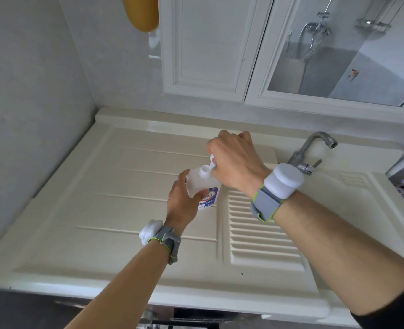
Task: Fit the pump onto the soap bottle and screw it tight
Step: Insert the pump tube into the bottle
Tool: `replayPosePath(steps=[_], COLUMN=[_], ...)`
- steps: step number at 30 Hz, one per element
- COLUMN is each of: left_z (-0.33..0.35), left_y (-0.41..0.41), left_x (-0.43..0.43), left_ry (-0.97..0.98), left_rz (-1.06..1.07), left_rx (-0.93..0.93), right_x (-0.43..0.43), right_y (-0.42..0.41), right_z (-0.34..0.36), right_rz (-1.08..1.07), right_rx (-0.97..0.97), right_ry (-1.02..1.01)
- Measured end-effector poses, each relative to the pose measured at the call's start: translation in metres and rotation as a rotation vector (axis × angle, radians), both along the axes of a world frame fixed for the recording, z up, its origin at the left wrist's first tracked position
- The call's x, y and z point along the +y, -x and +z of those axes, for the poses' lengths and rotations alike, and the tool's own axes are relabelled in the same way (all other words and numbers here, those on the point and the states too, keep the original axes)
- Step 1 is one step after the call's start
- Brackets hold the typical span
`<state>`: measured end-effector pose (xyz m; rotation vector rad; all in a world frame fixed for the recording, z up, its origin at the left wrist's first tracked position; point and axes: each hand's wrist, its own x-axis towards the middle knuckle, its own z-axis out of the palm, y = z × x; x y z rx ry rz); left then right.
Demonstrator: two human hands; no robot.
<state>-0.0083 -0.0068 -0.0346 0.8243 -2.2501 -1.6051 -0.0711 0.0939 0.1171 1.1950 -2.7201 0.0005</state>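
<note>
A clear soap bottle (206, 186) with a blue and white label stands on the cream counter (125, 186). My left hand (184, 198) wraps around its body from the left. Its white open neck shows at the top. My right hand (234, 160) hovers just above and right of the neck, fingers closed around the white pump (212, 161). Only a small piece of the pump shows under the fingers, right beside the neck. I cannot tell whether the pump touches the neck.
A ribbed washboard slope (260, 231) lies right of the bottle. A grey metal faucet (312, 148) stands behind my right wrist. White cabinets and a mirror (338, 51) hang on the wall above. Both wrists wear grey bands with white pucks.
</note>
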Motion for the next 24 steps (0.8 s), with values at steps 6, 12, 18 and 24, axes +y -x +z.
replayPosePath(steps=[6,12,18,24], left_z=[0.000,0.000,-0.001,-0.004], left_y=[-0.001,-0.001,-0.001,0.000], left_x=[0.000,-0.002,-0.001,-0.002], left_ry=[-0.004,0.008,0.013,0.018], left_rz=[-0.003,-0.002,-0.001,-0.001], left_rx=[0.007,0.006,-0.002,0.003], right_x=[-0.010,-0.018,-0.022,-0.026], right_y=[0.007,0.015,0.016,0.017], right_z=[-0.010,-0.022,-0.035,-0.039], right_rz=[-0.004,-0.021,-0.010,0.012], right_rx=[-0.064,-0.137,-0.157,-0.152], right_ry=[-0.023,-0.012,-0.019,-0.031])
